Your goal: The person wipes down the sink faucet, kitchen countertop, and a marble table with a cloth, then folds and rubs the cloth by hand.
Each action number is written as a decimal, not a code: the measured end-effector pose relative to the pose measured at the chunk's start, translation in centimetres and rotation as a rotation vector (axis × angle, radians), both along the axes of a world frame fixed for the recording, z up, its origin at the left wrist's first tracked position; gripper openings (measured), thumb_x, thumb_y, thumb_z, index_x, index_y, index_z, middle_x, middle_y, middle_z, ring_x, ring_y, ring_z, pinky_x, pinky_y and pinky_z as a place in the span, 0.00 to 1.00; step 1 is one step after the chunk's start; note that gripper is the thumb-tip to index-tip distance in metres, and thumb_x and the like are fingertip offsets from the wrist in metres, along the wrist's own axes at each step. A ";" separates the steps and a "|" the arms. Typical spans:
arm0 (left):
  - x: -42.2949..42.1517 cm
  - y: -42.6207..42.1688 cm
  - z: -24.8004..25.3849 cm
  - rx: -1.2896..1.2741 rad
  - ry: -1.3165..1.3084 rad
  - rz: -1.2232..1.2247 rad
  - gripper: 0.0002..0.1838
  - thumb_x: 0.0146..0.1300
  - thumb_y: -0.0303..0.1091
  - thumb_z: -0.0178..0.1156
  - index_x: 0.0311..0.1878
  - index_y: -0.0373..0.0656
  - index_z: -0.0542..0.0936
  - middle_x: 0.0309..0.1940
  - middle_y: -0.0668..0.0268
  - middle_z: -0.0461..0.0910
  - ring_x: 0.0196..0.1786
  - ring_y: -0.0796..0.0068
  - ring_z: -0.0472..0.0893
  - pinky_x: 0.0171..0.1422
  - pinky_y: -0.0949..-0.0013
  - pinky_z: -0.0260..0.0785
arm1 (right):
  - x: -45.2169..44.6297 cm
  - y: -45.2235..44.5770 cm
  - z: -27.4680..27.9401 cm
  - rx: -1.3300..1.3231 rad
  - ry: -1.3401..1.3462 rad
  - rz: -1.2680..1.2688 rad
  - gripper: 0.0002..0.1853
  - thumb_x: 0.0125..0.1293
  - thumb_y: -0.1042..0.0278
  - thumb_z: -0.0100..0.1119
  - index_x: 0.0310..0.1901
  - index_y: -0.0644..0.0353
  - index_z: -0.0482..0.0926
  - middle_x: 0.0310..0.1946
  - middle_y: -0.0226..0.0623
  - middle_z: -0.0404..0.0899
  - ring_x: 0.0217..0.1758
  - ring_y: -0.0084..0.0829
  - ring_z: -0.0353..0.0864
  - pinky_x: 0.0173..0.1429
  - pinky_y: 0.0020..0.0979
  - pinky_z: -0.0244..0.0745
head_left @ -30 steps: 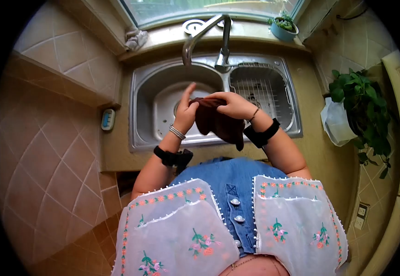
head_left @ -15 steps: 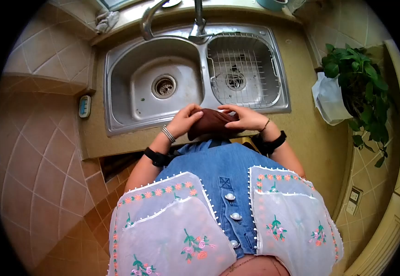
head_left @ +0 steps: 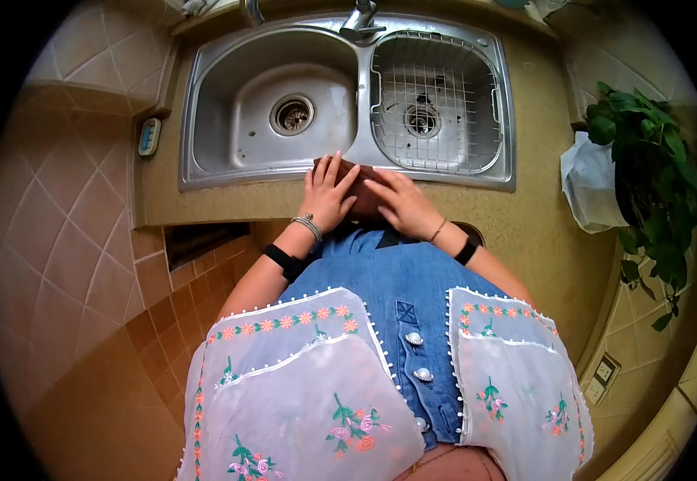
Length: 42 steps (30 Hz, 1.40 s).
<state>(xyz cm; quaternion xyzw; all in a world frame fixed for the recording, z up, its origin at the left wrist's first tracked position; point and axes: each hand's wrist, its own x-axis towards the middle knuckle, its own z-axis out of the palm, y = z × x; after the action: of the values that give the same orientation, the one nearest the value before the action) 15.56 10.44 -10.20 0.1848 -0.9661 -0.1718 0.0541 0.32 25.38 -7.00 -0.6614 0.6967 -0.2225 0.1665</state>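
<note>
A dark brown cloth [head_left: 364,188] lies bunched at the front rim of the sink, close to my body. My left hand [head_left: 328,196] rests on its left part, fingers spread and stretched toward the sink. On the cloth's right side lies my right hand [head_left: 409,207], its fingers apart and extended over the fabric. The cloth's lower part is hidden by my hands and the denim garment [head_left: 364,272]. Just beyond is the double steel sink [head_left: 352,160].
A wire rack [head_left: 437,104] sits in the right basin. The faucet [head_left: 360,20] stands behind. On the counter, a small blue and white item [head_left: 149,136] is at the left; a leafy plant [head_left: 657,184] and a white plastic bag [head_left: 593,180] are at the right.
The view has tilted downward, so the sink appears higher. My left fingers have gone from gripping the cloth to spreading over it, and my right fingers have shifted onto its top.
</note>
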 end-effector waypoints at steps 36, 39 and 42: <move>-10.6 7.6 -1.6 0.115 0.005 -0.628 0.33 0.58 0.45 0.52 0.68 0.59 0.56 0.71 0.59 0.44 0.73 0.61 0.42 0.66 0.37 0.37 | -4.2 10.6 -1.0 0.224 0.137 -0.427 0.33 0.47 0.62 0.65 0.55 0.56 0.61 0.62 0.46 0.53 0.70 0.46 0.46 0.69 0.51 0.37; -9.5 6.2 -0.4 0.114 -0.075 -0.614 0.33 0.58 0.46 0.53 0.67 0.59 0.56 0.71 0.61 0.44 0.73 0.62 0.42 0.66 0.36 0.37 | -4.1 9.7 -0.9 0.234 0.118 -0.357 0.35 0.47 0.61 0.65 0.56 0.56 0.60 0.63 0.46 0.52 0.70 0.47 0.44 0.70 0.51 0.35; -8.3 5.5 -0.2 0.074 -0.102 -0.585 0.34 0.57 0.47 0.53 0.67 0.61 0.55 0.71 0.63 0.44 0.73 0.62 0.42 0.66 0.35 0.38 | -3.6 8.9 -1.0 0.248 0.106 -0.297 0.37 0.46 0.59 0.65 0.58 0.56 0.58 0.65 0.46 0.50 0.71 0.47 0.42 0.70 0.52 0.33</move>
<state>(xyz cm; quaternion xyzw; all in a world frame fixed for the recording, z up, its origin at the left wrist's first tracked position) 7.25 15.96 -10.41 -0.0914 -0.9729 -0.2055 -0.0531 -3.30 34.26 -8.03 -0.5365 0.8164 -0.1220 0.1753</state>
